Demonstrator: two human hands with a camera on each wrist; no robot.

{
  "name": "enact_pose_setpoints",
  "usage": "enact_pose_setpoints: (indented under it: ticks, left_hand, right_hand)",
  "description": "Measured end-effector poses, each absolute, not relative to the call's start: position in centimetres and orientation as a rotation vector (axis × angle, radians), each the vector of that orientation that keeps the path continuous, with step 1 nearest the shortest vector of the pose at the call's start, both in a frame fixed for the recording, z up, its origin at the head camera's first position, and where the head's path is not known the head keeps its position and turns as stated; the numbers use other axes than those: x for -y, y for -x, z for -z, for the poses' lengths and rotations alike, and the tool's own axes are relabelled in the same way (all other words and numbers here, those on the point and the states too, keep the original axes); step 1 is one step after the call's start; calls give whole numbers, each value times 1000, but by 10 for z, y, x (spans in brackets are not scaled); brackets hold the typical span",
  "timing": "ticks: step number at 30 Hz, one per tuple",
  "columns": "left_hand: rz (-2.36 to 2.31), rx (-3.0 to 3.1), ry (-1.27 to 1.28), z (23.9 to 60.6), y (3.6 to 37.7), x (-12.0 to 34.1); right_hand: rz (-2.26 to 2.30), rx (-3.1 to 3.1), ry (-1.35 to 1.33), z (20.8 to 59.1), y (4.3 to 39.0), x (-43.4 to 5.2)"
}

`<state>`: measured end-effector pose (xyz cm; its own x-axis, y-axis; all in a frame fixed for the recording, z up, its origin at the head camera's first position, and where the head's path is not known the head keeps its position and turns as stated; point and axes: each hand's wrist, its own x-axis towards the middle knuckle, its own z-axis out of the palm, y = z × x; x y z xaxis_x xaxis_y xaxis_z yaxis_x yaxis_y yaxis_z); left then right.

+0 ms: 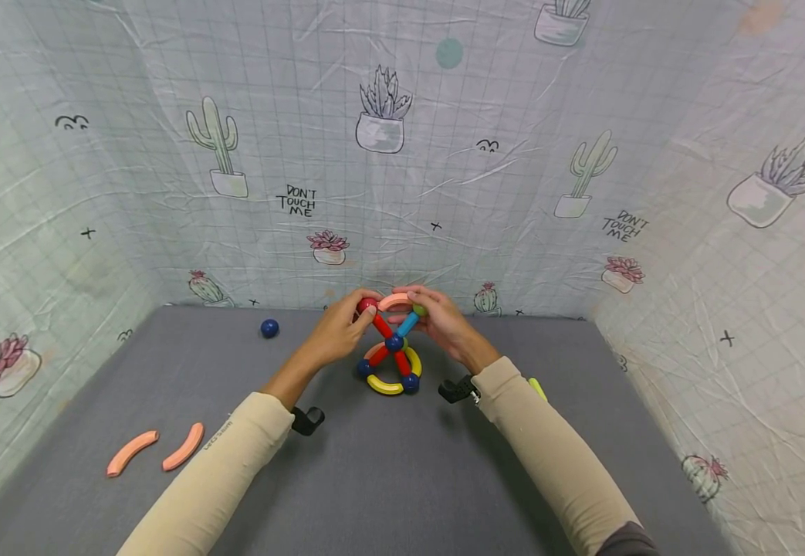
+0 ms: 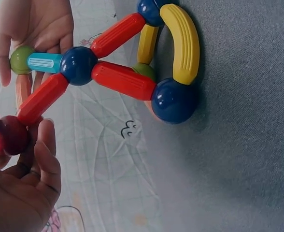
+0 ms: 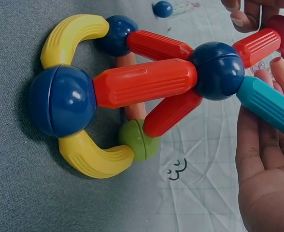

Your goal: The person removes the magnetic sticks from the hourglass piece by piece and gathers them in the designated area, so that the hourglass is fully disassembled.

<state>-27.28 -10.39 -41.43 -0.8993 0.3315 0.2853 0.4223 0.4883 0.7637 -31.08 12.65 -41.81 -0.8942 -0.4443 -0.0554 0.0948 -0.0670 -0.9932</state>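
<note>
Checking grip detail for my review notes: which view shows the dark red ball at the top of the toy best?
Left wrist: the dark red ball fills the corner, pinched by the left hand. Head view shows it tiny; right wrist cuts it at the edge.

- Two loose salmon-pink curved plastic sticks [image 1: 133, 452] [image 1: 183, 446], at eight o'clock on the grey tabletop.
- One loose dark-blue plastic ball [image 1: 269, 328], at eleven o'clock.
- Three red straight plastic rods [image 3: 145, 83] showing in the built figure.
- One teal straight plastic rod [image 2: 44, 63].
- Two yellow curved plastic pieces [image 3: 69, 37] [image 3: 93, 155].
- Three dark-blue joint balls [image 3: 61, 100].
</note>
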Motion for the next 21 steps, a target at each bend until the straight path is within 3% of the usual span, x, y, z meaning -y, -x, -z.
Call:
enact_pose_setpoints:
  ticks: [11,21]
  left_hand:
    - [1491,2552,549,416,271,108]
    - [1446,2504,337,434,268,151]
  right_hand:
    - [2029,-1840,357,417,312,-125]
    - [2025,-1835,368,418,311,-126]
